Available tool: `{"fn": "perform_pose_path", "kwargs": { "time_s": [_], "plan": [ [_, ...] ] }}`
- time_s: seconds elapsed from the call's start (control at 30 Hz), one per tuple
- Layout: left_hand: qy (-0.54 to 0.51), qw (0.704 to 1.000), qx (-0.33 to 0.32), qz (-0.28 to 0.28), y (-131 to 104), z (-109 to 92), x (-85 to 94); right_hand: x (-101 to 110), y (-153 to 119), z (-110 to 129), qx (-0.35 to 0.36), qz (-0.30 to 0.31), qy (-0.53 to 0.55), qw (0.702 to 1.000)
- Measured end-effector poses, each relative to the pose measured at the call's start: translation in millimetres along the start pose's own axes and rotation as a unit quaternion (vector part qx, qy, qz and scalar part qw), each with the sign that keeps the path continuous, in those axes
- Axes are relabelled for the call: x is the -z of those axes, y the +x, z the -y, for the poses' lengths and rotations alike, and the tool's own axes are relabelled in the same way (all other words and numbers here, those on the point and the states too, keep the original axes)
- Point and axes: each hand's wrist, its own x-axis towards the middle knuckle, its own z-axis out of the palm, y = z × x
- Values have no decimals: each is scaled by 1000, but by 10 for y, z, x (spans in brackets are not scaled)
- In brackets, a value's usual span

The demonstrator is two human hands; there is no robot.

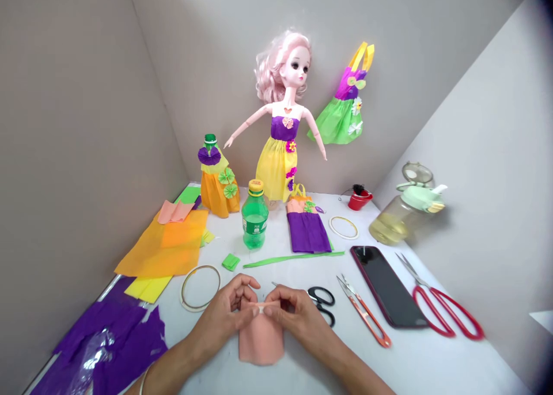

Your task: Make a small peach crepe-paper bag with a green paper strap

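Observation:
Both hands meet at the top edge of a piece of peach-coloured fabric (261, 343), which hangs or lies below the fingers near the front of the table. My left hand (231, 306) pinches the edge left of its middle, thumb on the near side. Close beside it, my right hand (294, 308) pinches the same edge, the two thumb tips almost touching. A small pale strip shows between the thumbs; what it is I cannot make out. Black-handled scissors (324, 298) lie just right of my right hand, their blades partly hidden behind it.
A tape roll (184, 296), green strip (294, 259) and green bottle (254, 225) lie around the hands. Orange fabric (149, 251) and purple fabric (129, 337) spread left. Orange snips (367, 317), a phone (386, 288) and red scissors (451, 311) lie right. A doll (280, 164) stands behind.

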Motion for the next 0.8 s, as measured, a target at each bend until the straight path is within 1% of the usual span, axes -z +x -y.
{"fn": "perform_pose_path", "kwargs": {
  "time_s": [0.13,0.27,0.4,0.6,0.8],
  "plan": [
    [-6,1000,5,17,7,-5,-2,13,-8,-5,11,1,-12,1000],
    [-22,999,12,24,13,0,-8,37,5,-47,-5,9,12,1000],
    [-27,999,11,14,10,0,-8,37,8,-76,10,18,12,1000],
    [-20,1000,3,12,6,-31,-22,10,-9,-54,7,1,-23,1000],
    [-22,1000,7,-4,12,-36,-33,19,1,-7,17,37,2,999]
  ]
}}
